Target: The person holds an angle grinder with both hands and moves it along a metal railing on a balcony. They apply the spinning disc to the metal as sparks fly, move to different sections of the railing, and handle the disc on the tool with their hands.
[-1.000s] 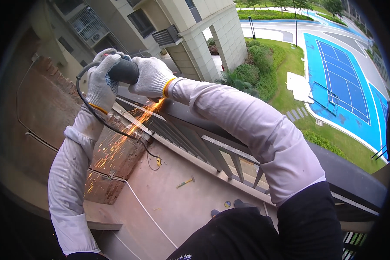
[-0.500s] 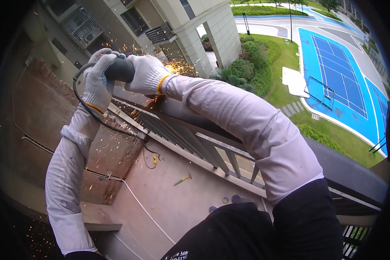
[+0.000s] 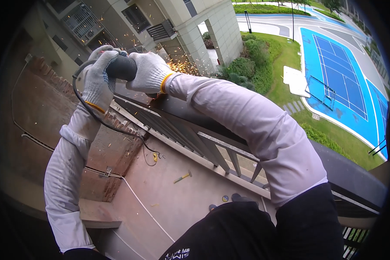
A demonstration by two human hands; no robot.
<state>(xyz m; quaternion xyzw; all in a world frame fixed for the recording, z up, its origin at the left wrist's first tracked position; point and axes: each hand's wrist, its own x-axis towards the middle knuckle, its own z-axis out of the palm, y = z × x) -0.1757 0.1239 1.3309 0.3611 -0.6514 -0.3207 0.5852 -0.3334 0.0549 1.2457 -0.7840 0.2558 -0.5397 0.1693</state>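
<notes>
Gloved in white knit with a yellow cuff, my left hand [image 3: 99,78] is closed round the rear of a dark angle grinder [image 3: 123,68]. My right hand [image 3: 150,73], in a matching glove, grips the grinder's front part over the dark metal railing [image 3: 182,108]. Orange sparks [image 3: 182,67] spray out beyond my right wrist. The disc and the exact contact spot are hidden behind my hands. From the grinder's rear end a black power cord [image 3: 110,127] loops down past my left forearm.
A hammer [image 3: 183,177] and a small round disc-like item [image 3: 225,198] lie on the balcony floor [image 3: 173,203]. Near the railing's foot is a yellow item [image 3: 155,157] by the cord. A broken brick wall edge [image 3: 52,73] stands left. Beyond the railing, the ground lies far below.
Both hands and the grinder have shifted very slightly to the right in view. Sparks are still flying, with fewer showing below the hands.
</notes>
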